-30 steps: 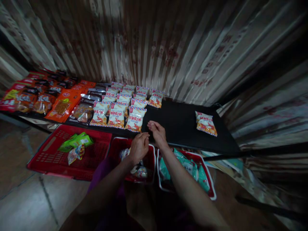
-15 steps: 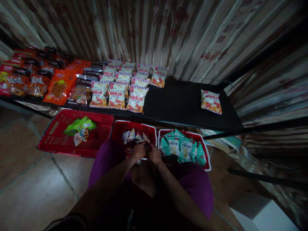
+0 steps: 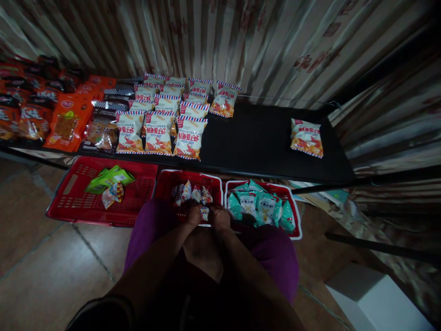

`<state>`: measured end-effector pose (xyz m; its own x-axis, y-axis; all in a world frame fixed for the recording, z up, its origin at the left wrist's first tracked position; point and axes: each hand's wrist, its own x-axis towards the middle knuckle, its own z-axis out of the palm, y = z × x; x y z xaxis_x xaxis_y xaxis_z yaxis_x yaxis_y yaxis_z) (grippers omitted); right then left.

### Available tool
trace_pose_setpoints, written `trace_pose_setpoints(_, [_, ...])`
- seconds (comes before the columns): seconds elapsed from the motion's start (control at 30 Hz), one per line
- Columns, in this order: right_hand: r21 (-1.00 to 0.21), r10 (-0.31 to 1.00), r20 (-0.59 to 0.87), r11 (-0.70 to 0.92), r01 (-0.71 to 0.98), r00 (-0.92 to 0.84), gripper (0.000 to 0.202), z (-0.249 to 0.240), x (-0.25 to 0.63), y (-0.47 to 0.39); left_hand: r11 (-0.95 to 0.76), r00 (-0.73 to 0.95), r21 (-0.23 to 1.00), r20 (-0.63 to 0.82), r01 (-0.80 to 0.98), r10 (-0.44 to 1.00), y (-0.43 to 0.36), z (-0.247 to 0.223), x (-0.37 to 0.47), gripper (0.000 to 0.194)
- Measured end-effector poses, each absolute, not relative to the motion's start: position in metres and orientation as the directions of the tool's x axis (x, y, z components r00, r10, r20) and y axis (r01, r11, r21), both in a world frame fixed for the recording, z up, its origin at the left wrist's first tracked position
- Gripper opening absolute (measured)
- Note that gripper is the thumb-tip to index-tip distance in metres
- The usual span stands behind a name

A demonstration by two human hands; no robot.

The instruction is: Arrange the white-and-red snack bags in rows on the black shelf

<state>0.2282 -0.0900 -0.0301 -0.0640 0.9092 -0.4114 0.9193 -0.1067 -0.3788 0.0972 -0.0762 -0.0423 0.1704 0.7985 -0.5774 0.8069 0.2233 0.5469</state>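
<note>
Both my hands are low over the middle red basket (image 3: pixel 220 188), close together. My left hand (image 3: pixel 194 215) is closed at the left side of a small snack bag (image 3: pixel 204 213) with a white, blue and orange print. On its other side is my right hand (image 3: pixel 219 216), its fingers curled towards the same bag. Shadow hides most of the fingertips. Just beyond my hands, several crumpled snack bags (image 3: pixel 186 192) lie inside this basket.
A black shelf (image 3: pixel 244 142) carries rows of snack bags (image 3: pixel 159 133) and one lone bag (image 3: pixel 306 138). The left red basket (image 3: pixel 65 202) holds green packets (image 3: pixel 108 178); the right basket (image 3: pixel 298 227) holds teal bags (image 3: pixel 248 204). A white box (image 3: pixel 382 303) stands at lower right.
The view has shifted slightly, with the shelf goods now further left. My hands have moved slightly apart, and the small bag between them now shows.
</note>
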Motion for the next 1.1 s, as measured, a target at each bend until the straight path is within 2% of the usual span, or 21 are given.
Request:
trace_pose_setpoints(0.23, [-0.547,0.976,-0.219,-0.114,0.829,-0.01,0.03,0.001,0.246,-0.083,0.232,0.136,0.833,-0.341,0.503,0.93,-0.064,-0.012,0.083,0.024])
trace_pose_setpoints(0.37, [-0.656,0.993,-0.116,-0.054,0.753,-0.029,0.028,0.039,0.256,-0.081,0.2,0.169,0.934,-0.257,0.295,0.952,-0.059,0.023,0.077,0.012])
trace_pose_setpoints(0.43, [-0.741,0.998,-0.062,-0.033,0.671,-0.019,0.027,0.061,0.257,-0.082,0.196,0.165,0.962,-0.228,0.192,0.959,-0.061,0.042,0.081,0.013])
trace_pose_setpoints(0.53, [-0.89,0.999,-0.026,-0.044,0.454,0.046,0.029,0.093,0.254,-0.088,0.225,0.086,0.973,-0.219,-0.055,0.972,-0.069,0.072,0.091,0.023])
trace_pose_setpoints(0.6, [-0.944,0.994,-0.036,-0.067,0.323,0.1,0.034,0.114,0.249,-0.094,0.219,0.034,0.959,-0.216,-0.178,0.976,-0.075,0.09,0.096,0.028])
trace_pose_setpoints(0.7, [-0.99,0.977,-0.095,-0.113,0.083,0.191,0.045,0.14,0.24,-0.105,0.208,-0.035,0.943,-0.225,-0.261,0.974,-0.082,0.113,0.1,0.031])
trace_pose_setpoints(0.8, [-0.983,0.96,-0.157,-0.13,-0.13,0.233,0.042,0.154,0.23,-0.119,0.194,-0.072,0.934,-0.225,-0.299,0.972,-0.089,0.133,0.1,0.028])
trace_pose_setpoints(0.93, [-0.969,0.938,-0.153,-0.08,-0.235,0.312,0.036,0.163,0.221,-0.134,0.191,-0.054,0.936,-0.216,-0.297,0.975,-0.105,0.158,0.098,0.026])
trace_pose_setpoints(1.1, [-0.966,0.919,-0.148,-0.055,-0.253,0.366,0.037,0.174,0.219,-0.145,0.275,0.022,0.878,-0.29,-0.391,0.957,-0.125,0.186,0.094,0.026])
